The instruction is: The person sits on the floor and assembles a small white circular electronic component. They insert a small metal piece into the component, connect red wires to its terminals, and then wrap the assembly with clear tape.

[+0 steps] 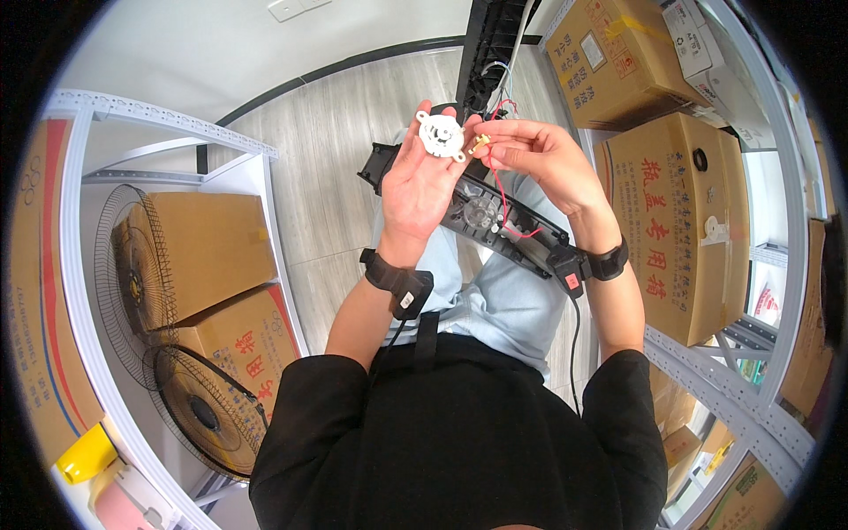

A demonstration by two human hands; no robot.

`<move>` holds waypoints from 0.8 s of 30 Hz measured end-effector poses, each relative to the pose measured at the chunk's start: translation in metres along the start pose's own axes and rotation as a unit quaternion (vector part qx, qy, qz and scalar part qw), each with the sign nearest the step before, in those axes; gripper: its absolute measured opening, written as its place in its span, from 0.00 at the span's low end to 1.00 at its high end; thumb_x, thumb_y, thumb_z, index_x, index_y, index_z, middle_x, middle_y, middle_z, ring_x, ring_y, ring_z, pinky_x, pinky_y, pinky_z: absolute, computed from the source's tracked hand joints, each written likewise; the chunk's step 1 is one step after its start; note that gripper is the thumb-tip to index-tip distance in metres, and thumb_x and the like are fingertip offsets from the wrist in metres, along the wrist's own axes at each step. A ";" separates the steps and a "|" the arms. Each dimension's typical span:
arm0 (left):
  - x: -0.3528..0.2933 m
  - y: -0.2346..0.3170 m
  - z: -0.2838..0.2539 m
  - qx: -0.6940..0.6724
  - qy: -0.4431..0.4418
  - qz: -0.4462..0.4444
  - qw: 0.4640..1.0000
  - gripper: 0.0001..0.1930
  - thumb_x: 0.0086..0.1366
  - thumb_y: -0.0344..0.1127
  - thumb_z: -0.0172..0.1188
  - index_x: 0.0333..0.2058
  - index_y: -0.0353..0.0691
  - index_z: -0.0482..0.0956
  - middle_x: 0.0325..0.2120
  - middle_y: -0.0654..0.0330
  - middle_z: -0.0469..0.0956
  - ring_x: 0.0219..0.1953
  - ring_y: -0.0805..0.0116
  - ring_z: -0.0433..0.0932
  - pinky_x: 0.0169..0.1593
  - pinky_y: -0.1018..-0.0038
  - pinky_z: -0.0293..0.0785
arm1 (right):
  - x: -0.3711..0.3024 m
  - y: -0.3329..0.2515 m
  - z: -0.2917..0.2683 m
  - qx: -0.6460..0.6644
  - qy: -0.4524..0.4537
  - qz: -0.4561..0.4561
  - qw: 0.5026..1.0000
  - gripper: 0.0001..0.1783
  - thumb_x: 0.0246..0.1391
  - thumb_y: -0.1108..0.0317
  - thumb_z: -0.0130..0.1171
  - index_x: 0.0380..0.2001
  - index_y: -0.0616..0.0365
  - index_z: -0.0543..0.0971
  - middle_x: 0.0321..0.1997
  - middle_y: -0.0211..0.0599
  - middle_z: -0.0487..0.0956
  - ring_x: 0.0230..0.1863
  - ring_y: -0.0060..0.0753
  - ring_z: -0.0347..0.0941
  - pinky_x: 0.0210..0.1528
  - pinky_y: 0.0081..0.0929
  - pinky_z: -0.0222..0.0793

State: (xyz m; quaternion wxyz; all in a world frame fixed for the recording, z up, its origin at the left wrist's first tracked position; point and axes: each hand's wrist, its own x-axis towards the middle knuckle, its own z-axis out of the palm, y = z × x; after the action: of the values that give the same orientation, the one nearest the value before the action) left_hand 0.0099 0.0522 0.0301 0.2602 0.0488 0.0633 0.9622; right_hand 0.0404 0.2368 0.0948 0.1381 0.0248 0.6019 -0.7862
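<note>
I see a white disc on the outstretched left hand; just beside its right rim, the right fingers pinch a brass-coloured piece.

The round disc is white. Right of the disc, the small piece is gold and the wire red. Below it, the tray is black and the trousers pale blue.

Large red characters run down the right-hand carton. Print also marks the upper-right carton and far-left carton; a red label tags the wrist device right of centre.
</note>
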 end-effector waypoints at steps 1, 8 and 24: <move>0.000 0.001 -0.001 0.001 -0.002 0.000 1.000 0.23 0.69 0.33 0.48 0.62 0.40 0.59 0.59 0.53 0.63 0.66 0.44 0.53 0.67 0.52 0.54 | 0.000 0.001 0.000 -0.005 -0.003 -0.003 1.000 0.19 0.55 0.80 0.55 0.51 0.71 0.73 0.43 0.42 0.81 0.46 0.26 0.78 0.53 0.21 0.72; 0.000 0.006 -0.002 -0.005 -0.004 0.009 1.000 0.25 0.70 0.33 0.45 0.63 0.35 0.53 0.61 0.49 0.61 0.68 0.41 0.47 0.69 0.48 0.46 | 0.001 0.009 -0.001 -0.121 0.007 -0.007 0.993 0.22 0.51 0.83 0.55 0.51 0.67 0.74 0.43 0.36 0.81 0.44 0.21 0.76 0.51 0.20 0.71; 0.005 0.006 -0.007 0.034 -0.009 0.040 0.999 0.23 0.67 0.29 0.52 0.60 0.43 0.62 0.60 0.53 0.64 0.66 0.47 0.56 0.67 0.49 0.53 | 0.002 0.018 0.007 -0.294 0.081 -0.143 0.941 0.10 0.52 0.67 0.65 0.37 0.59 0.82 0.32 0.29 0.80 0.29 0.17 0.72 0.33 0.18 0.69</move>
State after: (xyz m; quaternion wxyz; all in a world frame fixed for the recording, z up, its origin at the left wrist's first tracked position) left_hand 0.0024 0.0491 0.0247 0.2205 0.0689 0.0916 0.9686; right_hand 0.0441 0.2259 0.0799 -0.0236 -0.0401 0.8128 -0.5806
